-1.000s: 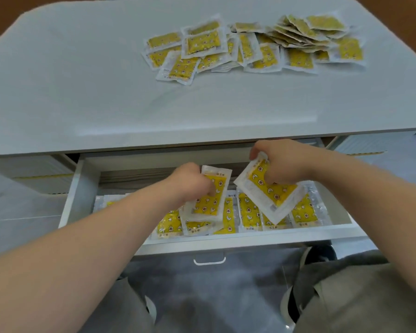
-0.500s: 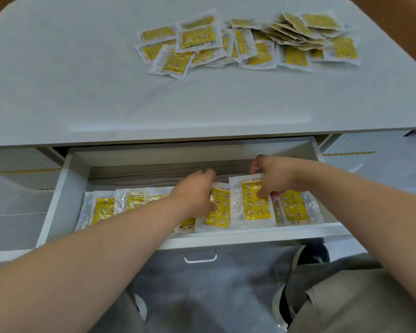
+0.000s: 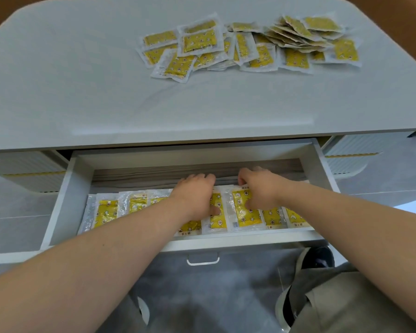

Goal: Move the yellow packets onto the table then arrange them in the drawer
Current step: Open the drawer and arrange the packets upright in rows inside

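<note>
Table: a pale grey table fills the upper half of the frame, its front edge running across the middle.
Pile on the table: a loose pile of packets, yellow in clear wrap, lies in the upper middle and upper right, many overlapping, some fanned out at the right end.
Drawer: a white drawer stands pulled out below the table edge, in the middle of the frame; a grey lining shows along its back.
Row in the drawer: a row of packets lies flat along the drawer's front, side by side and slightly overlapping, running from left to right.
Left hand: the left hand is inside the drawer at the centre, fingers curled over the far edge of the left-hand packet, thumb pressed on its face.
Right hand: the right hand is just right of it, close but apart, fingers curled over the top edge of the right-hand packet and gripping it.
The two packets: they lie side by side within the row, edges overlapping.
Handle: a small metal handle hangs on the drawer front, lower centre.
Lower frame: a dark shoe and a grey trouser leg show at lower right, above a grey floor.
</note>
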The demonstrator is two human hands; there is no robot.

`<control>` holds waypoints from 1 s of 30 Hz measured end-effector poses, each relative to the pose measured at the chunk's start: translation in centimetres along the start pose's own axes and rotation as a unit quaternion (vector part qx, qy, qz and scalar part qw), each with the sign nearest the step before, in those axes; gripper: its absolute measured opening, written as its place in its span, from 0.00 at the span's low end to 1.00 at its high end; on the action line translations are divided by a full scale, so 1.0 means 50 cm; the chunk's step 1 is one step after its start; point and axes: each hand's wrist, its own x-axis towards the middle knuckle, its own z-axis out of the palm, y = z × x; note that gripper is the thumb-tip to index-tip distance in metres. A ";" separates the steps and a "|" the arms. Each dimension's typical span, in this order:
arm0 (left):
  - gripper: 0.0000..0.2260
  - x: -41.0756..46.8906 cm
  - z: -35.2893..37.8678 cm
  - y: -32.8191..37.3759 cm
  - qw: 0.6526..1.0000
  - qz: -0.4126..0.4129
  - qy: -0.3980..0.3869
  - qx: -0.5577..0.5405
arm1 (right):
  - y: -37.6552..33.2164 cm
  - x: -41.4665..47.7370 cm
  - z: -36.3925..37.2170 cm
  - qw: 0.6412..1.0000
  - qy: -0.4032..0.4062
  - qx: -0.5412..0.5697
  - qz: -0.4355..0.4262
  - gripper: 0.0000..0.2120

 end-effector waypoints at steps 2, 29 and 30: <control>0.27 0.003 -0.002 -0.002 1.000 0.006 0.000 0.002 | -0.001 0.003 0.005 0.998 0.021 -0.055 -0.007 0.31; 0.19 0.105 -0.275 -0.150 0.920 -0.056 0.377 -0.096 | 0.043 0.046 -0.283 0.891 0.410 0.182 0.072 0.12; 0.23 0.129 -0.275 -0.165 0.920 -0.078 0.373 -0.086 | 0.057 0.077 -0.278 0.888 0.423 0.161 0.083 0.17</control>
